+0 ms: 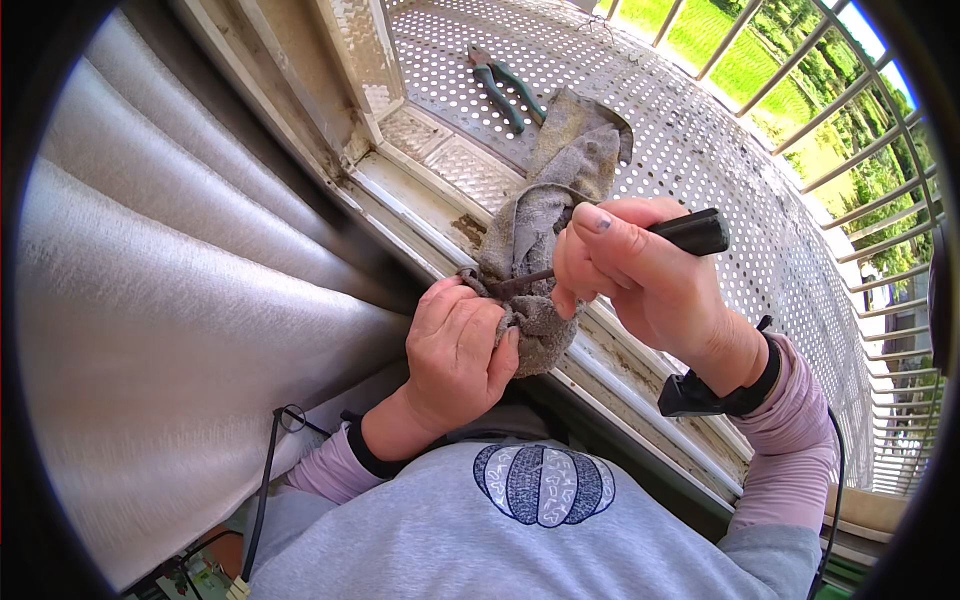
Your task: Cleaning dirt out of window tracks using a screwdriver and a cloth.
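Observation:
A worn grey-brown towel [574,161] lies over the dirty window track [420,225] and reaches onto the perforated metal sheet outside. My left hand [461,349] grips a bunched fold of it at the near side of the track. In my right hand [645,277] is a screwdriver with a black handle [694,231], held in a closed fist; its dark shaft [525,282] points down-left. The shaft's end meets the cloth beside my left fingers, and the tip is hidden there. Pliers with green handles [499,90] rest on the sheet beyond the towel.
A pale curtain [187,300] hangs along the left, close to my left hand. An open window frame [337,75] stands at the upper left. The perforated metal sheet [675,127] extends outside to metal railing bars [810,124]. A black cable [840,480] runs by my right sleeve.

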### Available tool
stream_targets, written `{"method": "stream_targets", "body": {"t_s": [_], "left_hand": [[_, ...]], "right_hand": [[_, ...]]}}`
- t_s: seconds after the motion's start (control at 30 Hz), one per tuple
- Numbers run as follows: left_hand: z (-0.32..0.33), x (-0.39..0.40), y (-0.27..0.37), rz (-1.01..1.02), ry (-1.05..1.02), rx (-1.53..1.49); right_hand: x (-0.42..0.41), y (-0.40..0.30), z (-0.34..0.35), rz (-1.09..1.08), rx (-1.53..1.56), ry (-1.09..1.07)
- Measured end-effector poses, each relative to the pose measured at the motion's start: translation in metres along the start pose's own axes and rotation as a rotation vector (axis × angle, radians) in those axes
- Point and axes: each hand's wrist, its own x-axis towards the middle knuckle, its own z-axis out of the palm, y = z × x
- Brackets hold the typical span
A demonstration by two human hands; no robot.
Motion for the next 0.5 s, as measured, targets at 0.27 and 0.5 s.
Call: {"method": "stream_targets", "body": {"t_s": [0.27,0.5], "left_hand": [[-0.019,-0.007,-0.008,-0.073,-0.028,0.035],[-0.018,0.013,0.007,-0.107,-0.272,0.324]], "right_hand": [[-0.072,-0.037,-0.02,-0.241,0.155,0.02],[-0.103,0.004,-0.021,-0.219,-0.093,0.09]]}}
